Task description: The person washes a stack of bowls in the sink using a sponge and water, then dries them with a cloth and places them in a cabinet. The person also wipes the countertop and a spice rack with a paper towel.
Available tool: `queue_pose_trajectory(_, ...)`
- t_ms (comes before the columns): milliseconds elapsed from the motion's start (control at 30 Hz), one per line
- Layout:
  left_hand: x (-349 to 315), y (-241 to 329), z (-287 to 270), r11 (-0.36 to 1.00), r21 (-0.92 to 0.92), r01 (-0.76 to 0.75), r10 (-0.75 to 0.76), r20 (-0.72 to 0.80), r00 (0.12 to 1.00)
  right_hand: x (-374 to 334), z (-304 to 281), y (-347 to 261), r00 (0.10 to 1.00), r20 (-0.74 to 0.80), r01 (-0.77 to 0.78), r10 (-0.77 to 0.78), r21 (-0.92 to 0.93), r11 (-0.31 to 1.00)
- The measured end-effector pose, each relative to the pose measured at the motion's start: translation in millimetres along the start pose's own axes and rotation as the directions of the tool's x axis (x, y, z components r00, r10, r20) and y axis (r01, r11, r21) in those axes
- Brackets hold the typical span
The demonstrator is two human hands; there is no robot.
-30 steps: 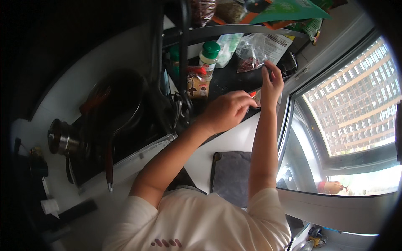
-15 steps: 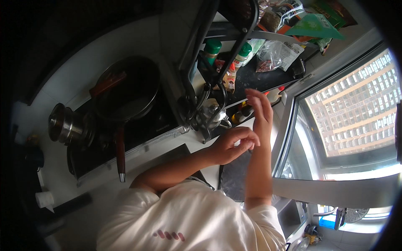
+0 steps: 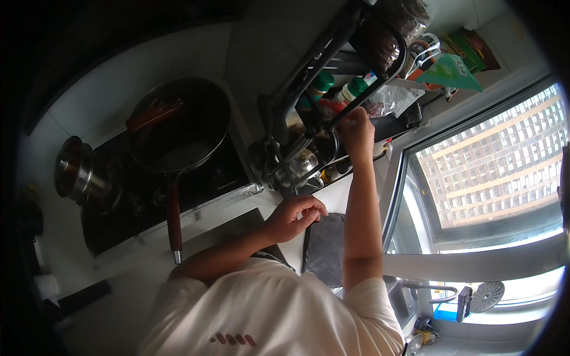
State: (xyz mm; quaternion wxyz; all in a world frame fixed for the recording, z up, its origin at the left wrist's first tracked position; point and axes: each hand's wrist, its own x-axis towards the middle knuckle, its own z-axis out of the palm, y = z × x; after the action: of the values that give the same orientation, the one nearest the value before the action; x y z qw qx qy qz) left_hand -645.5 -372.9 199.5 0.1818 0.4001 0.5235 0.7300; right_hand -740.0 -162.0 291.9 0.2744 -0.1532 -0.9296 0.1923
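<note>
My right hand (image 3: 357, 133) is up at the black shelf rack (image 3: 392, 126), its fingers pinched beside a small red packet (image 3: 330, 108); what they hold, if anything, is hidden. Close by on the same shelf stand two green-capped jars (image 3: 356, 88) (image 3: 322, 82) and a clear plastic bag (image 3: 389, 102). Lower and to the left, my left hand (image 3: 294, 218) hovers in front of my chest with its fingers loosely curled and nothing seen in them. A dark grey flat cloth or pad (image 3: 325, 249) lies below it.
On the black stove (image 3: 219, 178) at left sit a wok-like pan (image 3: 184, 145) with a brown handle toward me and a steel pot (image 3: 80, 172). A glass teapot (image 3: 300, 166) stands under the rack. More bags (image 3: 448, 74) fill the top shelf. An open window (image 3: 475, 172) is at right.
My right hand has moved up and left into the shelf, and its outstretched fingers have closed. My left hand has dropped down and left, away from the right forearm. The view has shifted slightly.
</note>
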Motion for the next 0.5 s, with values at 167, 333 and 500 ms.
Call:
queue_pose_trajectory(167,1,-1,-6,1.0,0.017,0.003,-0.003,-0.018,1.0,-10,-1,14,0.991,0.125,-0.108,0.039,0.609,0.786)
queue_pose_trajectory(333,3,-2,-8,0.999,0.039,-0.009,0.01,-0.039,0.999,-4,-16,26,0.949,0.313,-0.289,0.045,0.803,0.521)
queue_pose_trajectory(500,9,2,-12,0.999,0.047,-0.02,0.026,-0.129,0.991,7,-18,17,0.912,0.4,-0.348,-0.086,0.87,0.35)
